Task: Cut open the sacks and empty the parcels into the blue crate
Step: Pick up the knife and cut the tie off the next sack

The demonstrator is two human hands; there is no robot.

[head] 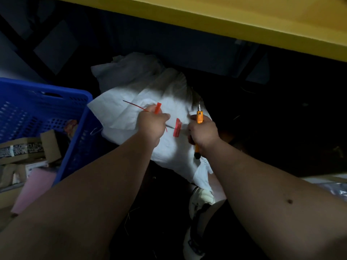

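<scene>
A white woven sack lies on the dark floor in the middle of the view. My left hand is closed over the sack on red plastic seal ties: one tag sticks up above the fist, and a second tag hangs to its right. My right hand grips an orange utility knife with its blade pointing up and away, just right of the ties. The blue crate stands at the left, touching the sack, with cardboard parcels inside.
A yellow table edge runs across the top, with dark frame legs beneath it. A pink foam piece lies in the crate's near corner. A white shoe shows below the sack. Packages sit at the far right edge.
</scene>
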